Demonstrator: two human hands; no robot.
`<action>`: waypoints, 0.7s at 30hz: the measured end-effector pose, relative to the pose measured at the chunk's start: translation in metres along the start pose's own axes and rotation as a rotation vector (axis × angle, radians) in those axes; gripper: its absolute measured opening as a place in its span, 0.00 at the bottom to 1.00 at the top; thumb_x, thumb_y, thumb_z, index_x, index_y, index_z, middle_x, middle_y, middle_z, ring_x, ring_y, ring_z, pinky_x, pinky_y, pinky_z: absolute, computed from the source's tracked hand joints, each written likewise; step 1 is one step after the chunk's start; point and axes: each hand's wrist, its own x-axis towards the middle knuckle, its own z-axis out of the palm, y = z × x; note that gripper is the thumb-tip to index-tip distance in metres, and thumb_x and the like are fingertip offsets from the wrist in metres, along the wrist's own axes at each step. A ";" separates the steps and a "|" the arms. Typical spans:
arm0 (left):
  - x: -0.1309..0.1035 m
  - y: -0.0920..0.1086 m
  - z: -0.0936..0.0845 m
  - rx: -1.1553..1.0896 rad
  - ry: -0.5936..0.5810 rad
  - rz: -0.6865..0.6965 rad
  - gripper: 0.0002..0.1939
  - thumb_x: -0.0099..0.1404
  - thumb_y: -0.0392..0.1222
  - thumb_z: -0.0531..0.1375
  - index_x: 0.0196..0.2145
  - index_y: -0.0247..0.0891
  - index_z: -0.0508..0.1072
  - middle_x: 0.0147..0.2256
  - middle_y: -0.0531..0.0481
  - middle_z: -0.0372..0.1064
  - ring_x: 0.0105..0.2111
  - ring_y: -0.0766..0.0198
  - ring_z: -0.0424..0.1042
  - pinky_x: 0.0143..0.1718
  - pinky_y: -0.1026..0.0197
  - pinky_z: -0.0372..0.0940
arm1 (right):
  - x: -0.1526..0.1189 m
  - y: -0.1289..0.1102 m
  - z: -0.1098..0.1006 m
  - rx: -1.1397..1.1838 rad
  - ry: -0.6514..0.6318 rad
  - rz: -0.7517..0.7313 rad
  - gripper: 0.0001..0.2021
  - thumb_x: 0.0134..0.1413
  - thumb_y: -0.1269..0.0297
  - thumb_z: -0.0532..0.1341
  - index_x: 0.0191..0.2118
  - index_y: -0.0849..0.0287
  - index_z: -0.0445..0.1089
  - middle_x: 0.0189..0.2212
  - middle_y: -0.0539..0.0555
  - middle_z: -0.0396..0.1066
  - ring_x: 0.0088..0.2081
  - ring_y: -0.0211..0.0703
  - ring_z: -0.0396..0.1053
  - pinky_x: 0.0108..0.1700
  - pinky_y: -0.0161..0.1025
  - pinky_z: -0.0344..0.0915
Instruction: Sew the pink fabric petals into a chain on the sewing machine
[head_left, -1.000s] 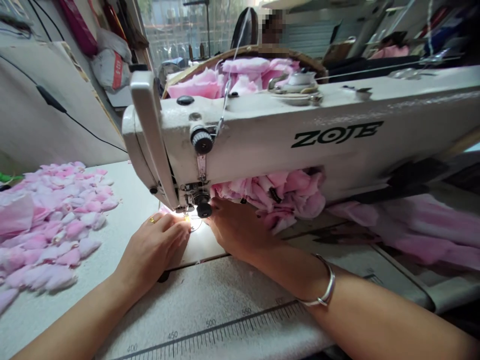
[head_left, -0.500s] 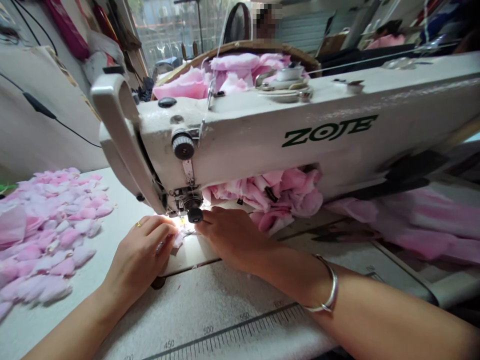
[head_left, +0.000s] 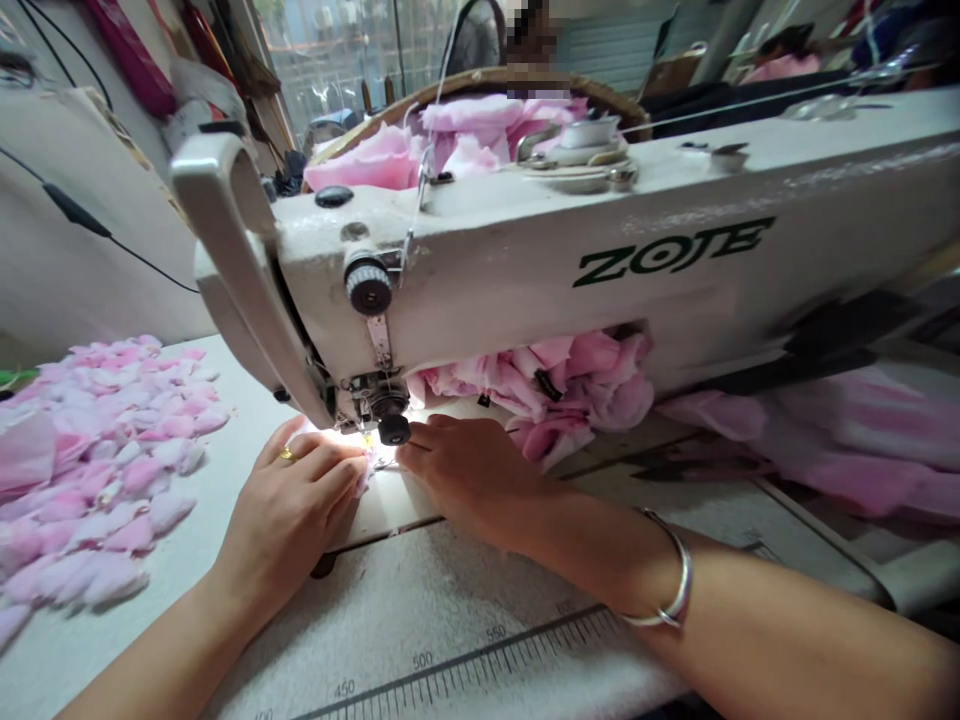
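A white sewing machine [head_left: 480, 270] marked ZOJE spans the view, its needle area brightly lit. Just left of the needle, my left hand [head_left: 296, 500], with a ring, has its fingers pressed together on a small pale pink fabric piece [head_left: 364, 478]. My right hand [head_left: 472, 470] is at the needle's right side, fingers curled together; whatever its fingertips hold is hidden behind the knob and glare. Bunched pink fabric [head_left: 585, 385] lies beneath the machine arm, behind my right hand.
Many small pink and white fabric pieces [head_left: 112, 470] cover the table's left side. A basket [head_left: 622, 112] of pink fabric stands behind the machine. Scissors [head_left: 690, 462] and more pink cloth [head_left: 847, 440] lie to the right. People are in the background.
My left hand has shifted slightly right and lies flatter over the fabric by the needle. My right hand stays nearly in place. The view has shifted a little.
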 end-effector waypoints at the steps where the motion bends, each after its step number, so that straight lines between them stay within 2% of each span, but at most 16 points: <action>1: 0.000 0.000 0.000 -0.012 -0.009 -0.002 0.07 0.69 0.37 0.54 0.41 0.42 0.72 0.42 0.55 0.74 0.40 0.60 0.67 0.55 0.44 0.56 | 0.000 0.000 0.000 0.005 -0.007 0.002 0.08 0.54 0.77 0.58 0.34 0.57 0.70 0.30 0.51 0.72 0.34 0.44 0.66 0.22 0.39 0.49; 5: -0.001 0.000 0.000 -0.087 -0.029 -0.001 0.08 0.70 0.37 0.54 0.44 0.42 0.71 0.44 0.54 0.73 0.40 0.60 0.67 0.53 0.47 0.59 | -0.001 0.004 -0.002 0.057 -0.024 0.055 0.06 0.57 0.73 0.57 0.34 0.57 0.70 0.33 0.51 0.72 0.33 0.42 0.66 0.25 0.38 0.51; 10: -0.004 0.000 0.001 -0.179 -0.055 -0.027 0.10 0.70 0.37 0.53 0.46 0.40 0.71 0.46 0.51 0.73 0.43 0.60 0.66 0.49 0.52 0.62 | 0.001 0.007 0.002 0.137 0.053 0.177 0.07 0.60 0.68 0.57 0.33 0.58 0.71 0.33 0.50 0.71 0.34 0.40 0.67 0.28 0.37 0.52; 16: -0.005 0.004 0.001 -0.216 -0.072 -0.056 0.11 0.71 0.38 0.51 0.45 0.40 0.72 0.45 0.49 0.71 0.41 0.60 0.64 0.44 0.55 0.64 | 0.007 0.003 0.007 0.045 0.006 0.146 0.08 0.61 0.70 0.55 0.35 0.58 0.71 0.36 0.51 0.73 0.35 0.41 0.68 0.27 0.38 0.51; 21: -0.003 0.010 0.001 -0.213 -0.105 -0.109 0.12 0.71 0.37 0.50 0.45 0.39 0.71 0.42 0.46 0.69 0.39 0.59 0.63 0.40 0.54 0.64 | 0.007 0.002 0.007 -0.047 0.006 0.130 0.07 0.60 0.71 0.56 0.34 0.57 0.71 0.34 0.51 0.72 0.32 0.42 0.68 0.24 0.39 0.47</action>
